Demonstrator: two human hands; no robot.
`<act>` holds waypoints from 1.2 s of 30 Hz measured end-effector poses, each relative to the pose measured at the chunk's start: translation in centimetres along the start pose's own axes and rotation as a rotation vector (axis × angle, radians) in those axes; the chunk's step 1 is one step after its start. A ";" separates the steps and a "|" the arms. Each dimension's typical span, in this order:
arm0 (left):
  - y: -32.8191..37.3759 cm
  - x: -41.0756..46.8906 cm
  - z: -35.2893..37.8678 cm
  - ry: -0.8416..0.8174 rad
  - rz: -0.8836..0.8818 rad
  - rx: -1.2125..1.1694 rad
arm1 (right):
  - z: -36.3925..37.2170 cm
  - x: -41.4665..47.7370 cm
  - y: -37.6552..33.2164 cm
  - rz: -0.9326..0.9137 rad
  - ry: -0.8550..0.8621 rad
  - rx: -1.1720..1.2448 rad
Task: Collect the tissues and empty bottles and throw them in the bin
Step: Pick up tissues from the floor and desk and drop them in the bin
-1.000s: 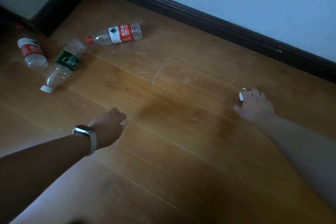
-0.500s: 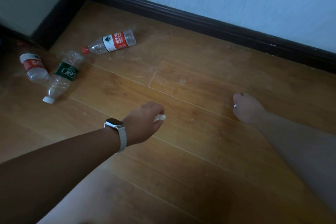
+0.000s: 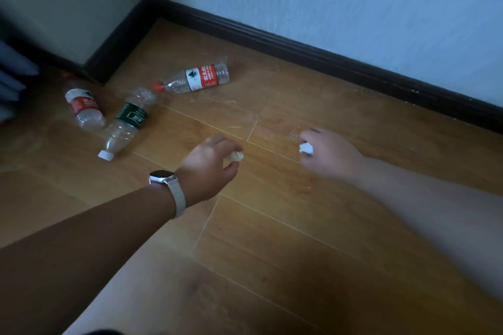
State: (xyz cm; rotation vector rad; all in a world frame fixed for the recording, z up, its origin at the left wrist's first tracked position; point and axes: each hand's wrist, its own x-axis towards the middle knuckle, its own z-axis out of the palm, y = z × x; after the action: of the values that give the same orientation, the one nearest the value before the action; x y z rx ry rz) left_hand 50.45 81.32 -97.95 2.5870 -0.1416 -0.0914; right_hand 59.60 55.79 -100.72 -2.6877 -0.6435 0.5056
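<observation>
Now, 3 empty bottles lie on their sides on the wood floor (image 3: 272, 239) near the corner. Far bottle (image 3: 196, 79): clear, red/white label, long axis approx left-right along the wall, red cap pointing left. Green bottle (image 3: 128, 119): clear, crumpled, green label, axis diagonal, white cap toward the person. Left bottle (image 3: 84, 107): red label, base toward the person, neck end in shadow.

Left hand (image 3: 209, 168), watch (image 3: 166, 179) on its wrist, pinches a small crumpled white tissue (image 3: 236, 156) in curled fingers just above the floor. Right hand (image 3: 329, 155) is curled round a 2nd tissue wad (image 3: 306, 148).

Vs 0.5 s ago: the hands are closer together and more of the wad shows in the right hand; bottles unmoved.
</observation>
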 end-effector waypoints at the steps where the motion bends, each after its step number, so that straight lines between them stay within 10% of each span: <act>1: 0.0 -0.3 -1.1 0.018 -0.020 -0.019 | -0.9 -0.2 -1.6 0.002 0.020 0.002; 14: 11.5 -7.0 -26.9 0.108 -0.245 -0.221 | -22.2 -11.8 -22.0 0.136 0.042 0.205; 36: 34.0 -12.5 -64.6 0.191 0.149 -0.247 | -61.3 -33.2 -43.2 0.210 0.470 0.084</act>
State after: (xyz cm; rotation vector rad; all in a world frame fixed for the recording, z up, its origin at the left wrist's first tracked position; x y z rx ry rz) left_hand 41.30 87.46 -24.70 2.3159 -0.2357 0.1815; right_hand 41.09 61.90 -21.02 -2.6634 -0.2050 -0.0580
